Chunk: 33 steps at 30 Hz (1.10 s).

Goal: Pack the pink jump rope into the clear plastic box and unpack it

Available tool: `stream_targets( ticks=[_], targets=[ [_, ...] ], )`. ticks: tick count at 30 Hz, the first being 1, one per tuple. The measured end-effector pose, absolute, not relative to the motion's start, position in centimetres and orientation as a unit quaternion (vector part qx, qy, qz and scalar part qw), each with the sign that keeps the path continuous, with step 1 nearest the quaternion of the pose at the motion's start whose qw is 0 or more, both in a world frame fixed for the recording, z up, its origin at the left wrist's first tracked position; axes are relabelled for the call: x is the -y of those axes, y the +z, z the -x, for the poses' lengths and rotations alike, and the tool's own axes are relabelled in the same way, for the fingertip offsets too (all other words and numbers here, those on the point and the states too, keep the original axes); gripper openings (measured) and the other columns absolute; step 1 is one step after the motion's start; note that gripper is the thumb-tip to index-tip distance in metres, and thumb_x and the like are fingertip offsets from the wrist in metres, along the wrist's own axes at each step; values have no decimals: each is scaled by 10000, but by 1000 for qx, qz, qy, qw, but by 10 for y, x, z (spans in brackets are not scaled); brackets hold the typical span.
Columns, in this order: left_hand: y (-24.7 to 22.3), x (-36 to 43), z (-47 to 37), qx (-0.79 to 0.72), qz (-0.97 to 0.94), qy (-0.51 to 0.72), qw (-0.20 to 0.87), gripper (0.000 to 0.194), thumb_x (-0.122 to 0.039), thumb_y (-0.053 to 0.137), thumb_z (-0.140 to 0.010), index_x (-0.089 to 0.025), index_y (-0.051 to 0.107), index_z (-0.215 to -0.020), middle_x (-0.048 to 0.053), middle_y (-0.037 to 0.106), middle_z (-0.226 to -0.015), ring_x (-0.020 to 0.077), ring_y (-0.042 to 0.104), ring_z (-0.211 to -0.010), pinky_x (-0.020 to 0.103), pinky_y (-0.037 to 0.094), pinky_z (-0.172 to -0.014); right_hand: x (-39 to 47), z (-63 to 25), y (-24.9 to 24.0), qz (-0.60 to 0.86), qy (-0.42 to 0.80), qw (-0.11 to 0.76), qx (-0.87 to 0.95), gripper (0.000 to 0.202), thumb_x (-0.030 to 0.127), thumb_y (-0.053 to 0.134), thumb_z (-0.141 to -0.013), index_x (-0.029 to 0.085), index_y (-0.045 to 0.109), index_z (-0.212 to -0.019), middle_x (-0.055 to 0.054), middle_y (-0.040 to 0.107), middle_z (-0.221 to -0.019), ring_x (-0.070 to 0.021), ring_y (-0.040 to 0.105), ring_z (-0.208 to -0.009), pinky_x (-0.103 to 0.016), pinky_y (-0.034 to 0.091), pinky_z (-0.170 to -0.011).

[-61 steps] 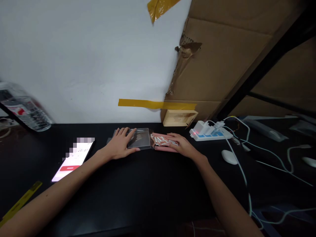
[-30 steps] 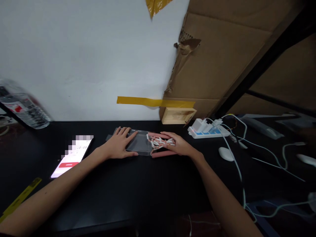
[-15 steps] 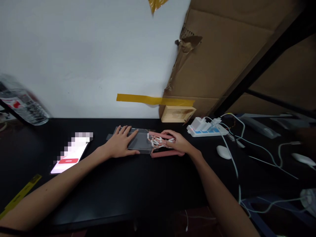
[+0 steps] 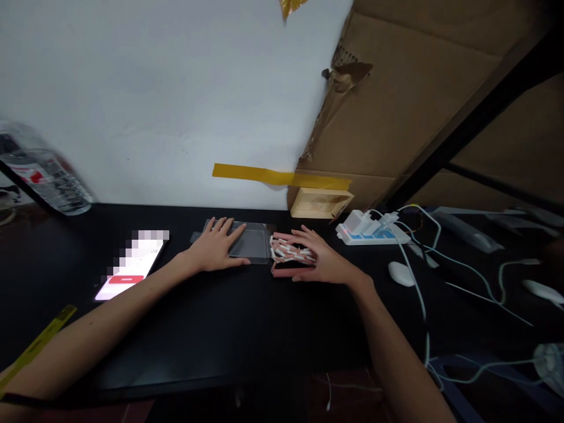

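My left hand (image 4: pixel 218 244) lies spread over the left part of a clear plastic box (image 4: pixel 253 244), its thumb along the near edge. Right beside the box is a folded jump rope (image 4: pixel 288 251) with pink and white beads and two pink handles, one on the far side and one on the near side. From the right, my right hand (image 4: pixel 324 258) grips the bundle, fingers over the far handle and thumb at the near one. The palm hides the right end of the rope.
A lit phone (image 4: pixel 132 267) lies at left, with a water bottle (image 4: pixel 57 182) behind it. Against the cardboard (image 4: pixel 396 106) stands a shallow wooden box (image 4: pixel 321 202). A power strip (image 4: pixel 372 232), a white mouse (image 4: pixel 400 274) and loose cables occupy the right side of the black table (image 4: pixel 229 335).
The rope beads now sit more compactly between the handles, and my right hand has shifted to span both handles. My left hand stays on the clear box. The view has shifted slightly.
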<state>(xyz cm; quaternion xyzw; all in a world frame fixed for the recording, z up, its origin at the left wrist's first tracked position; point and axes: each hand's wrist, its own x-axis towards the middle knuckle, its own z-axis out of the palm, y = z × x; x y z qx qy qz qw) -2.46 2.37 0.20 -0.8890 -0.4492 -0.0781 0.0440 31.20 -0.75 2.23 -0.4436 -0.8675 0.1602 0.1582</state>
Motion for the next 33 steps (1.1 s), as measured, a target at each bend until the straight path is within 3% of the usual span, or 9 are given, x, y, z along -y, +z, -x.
stream_targets(
  ticks=[7, 15, 20, 24, 27, 33],
  targets=[
    [4, -24, 26, 442, 892, -77, 55, 1024, -877, 366, -816, -166, 322, -1552, 214, 370, -1550, 449, 295, -1432, 602, 159, -1158, 5, -311, 6, 445, 151, 148, 870, 1039, 539, 850, -663, 278, 356, -1539, -167, 383, -1584, -403, 290, -1481, -651, 210, -1173],
    [5, -27, 30, 396, 914, -83, 39, 990, -858, 382, -826, -188, 306, -1552, 202, 379, -1539, 444, 313, -1417, 620, 156, -1155, 3, -306, 7, 461, 101, 151, 869, 844, 564, 647, -869, 278, 276, -1572, -112, 400, -1584, -369, 374, -1447, -577, 321, -1163],
    [14, -23, 28, 421, 905, -65, 17, 1011, -830, 502, -762, -171, 356, -1515, 231, 420, -1488, 462, 334, -1398, 653, 198, -1132, 0, -308, 7, 489, 103, 154, 852, 766, 638, 592, -880, 326, 355, -1538, -95, 466, -1540, -390, 370, -1443, -617, 289, -1162],
    [21, -23, 17, 419, 906, -67, 6, 1075, -840, 560, -695, -148, 371, -1497, 249, 403, -1505, 488, 238, -1443, 709, 121, -1124, -2, -308, 3, 509, 87, 148, 843, 800, 667, 617, -847, 342, 362, -1532, -109, 473, -1530, -414, 358, -1442, -626, 304, -1137],
    [21, -25, 9, 402, 913, -69, -14, 1155, -865, 552, -689, -132, 288, -1542, 246, 328, -1563, 447, 242, -1460, 648, 120, -1158, -3, -305, 1, 525, 59, 141, 837, 908, 681, 709, -754, 294, 393, -1512, -137, 518, -1482, -422, 447, -1374, -605, 353, -1101],
    [18, -29, 10, 385, 918, -89, -13, 1117, -863, 553, -713, -127, 337, -1525, 219, 472, -1460, 385, 444, -1340, 523, 271, -1137, -3, -295, -1, 582, 22, 146, 800, 814, 657, 728, -734, 204, 534, -1382, -167, 655, -1258, -399, 601, -1170, -536, 465, -976]
  ],
)
